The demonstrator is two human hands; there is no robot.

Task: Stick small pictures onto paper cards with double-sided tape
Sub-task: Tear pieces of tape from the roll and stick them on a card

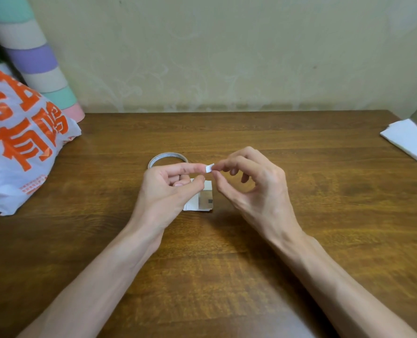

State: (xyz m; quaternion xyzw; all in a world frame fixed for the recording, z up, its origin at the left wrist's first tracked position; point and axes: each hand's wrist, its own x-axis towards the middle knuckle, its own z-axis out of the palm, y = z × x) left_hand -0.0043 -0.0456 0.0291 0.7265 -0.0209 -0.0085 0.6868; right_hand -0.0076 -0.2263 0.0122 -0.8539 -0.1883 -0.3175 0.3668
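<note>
A small white piece of tape is held above the table between both hands. My left hand has its forefinger stretched out to the piece, the other fingers curled. My right hand pinches the piece's right edge with thumb and forefinger. Below the hands a small stack of paper cards with a picture on top lies on the wooden table, partly hidden by my left hand. The thin ring of a double-sided tape roll lies flat just behind my left hand.
A white plastic bag with orange print lies at the table's left edge, with a striped pastel roll leaning on the wall behind it. A stack of white sheets sits at the far right edge.
</note>
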